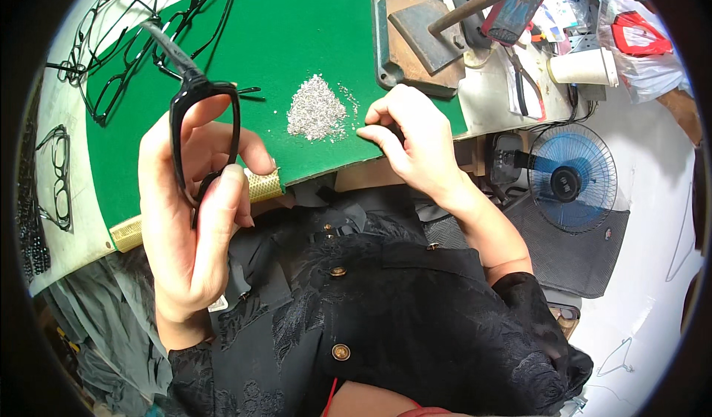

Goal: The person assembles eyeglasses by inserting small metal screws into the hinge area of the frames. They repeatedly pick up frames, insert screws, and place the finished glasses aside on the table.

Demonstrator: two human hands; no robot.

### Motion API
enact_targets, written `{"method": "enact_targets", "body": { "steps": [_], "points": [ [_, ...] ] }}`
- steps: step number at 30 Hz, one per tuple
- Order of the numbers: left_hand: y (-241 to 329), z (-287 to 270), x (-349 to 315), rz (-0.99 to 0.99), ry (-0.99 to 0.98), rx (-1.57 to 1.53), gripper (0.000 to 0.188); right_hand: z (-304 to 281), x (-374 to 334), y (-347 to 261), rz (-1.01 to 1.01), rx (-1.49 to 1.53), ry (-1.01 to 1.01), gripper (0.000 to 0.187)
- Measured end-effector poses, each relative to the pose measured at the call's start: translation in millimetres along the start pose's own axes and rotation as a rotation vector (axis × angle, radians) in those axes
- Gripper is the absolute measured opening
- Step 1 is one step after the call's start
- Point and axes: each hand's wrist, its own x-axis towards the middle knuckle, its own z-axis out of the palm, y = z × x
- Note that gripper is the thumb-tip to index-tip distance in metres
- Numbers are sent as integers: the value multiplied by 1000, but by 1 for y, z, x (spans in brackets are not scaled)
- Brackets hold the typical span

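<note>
My left hand [185, 246] is raised over the near edge of the green mat [334, 24], its fingers closed around a black eyeglass frame [194, 85]. The frame stands on end, one rim facing me and a temple pointing up and away. At the near right fringe of a heap of tiny silvery metal bits [315, 109], my right hand [421, 141] rests with thumb and forefinger pinched together. Whatever lies between those fingertips is too small to make out.
More black eyeglass frames [74, 67] lie tangled at the far left, and another pair [68, 183] sits on the pale tabletop. A metal bench tool with a lever [426, 35] stands beyond my right hand. Further right are a white cup [582, 68] and a blue fan [567, 183].
</note>
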Motion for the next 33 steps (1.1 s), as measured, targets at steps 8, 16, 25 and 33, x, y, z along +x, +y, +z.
{"method": "enact_targets", "body": {
  "steps": [8,16,25,33],
  "points": [
    [-7,0,3,-21,-38,52,46,-10,3,18,-92,117,-49,7],
    [-10,-4,2,-15,-121,116,49,-9,3,12,-62,36,-113,16],
    [-8,0,2,-26,-102,163,51,-1,1,6,-142,-120,-5,14],
    [-6,8,6,34,-59,41,48,-4,-7,10,-181,-170,-18,12]
  ]
}}
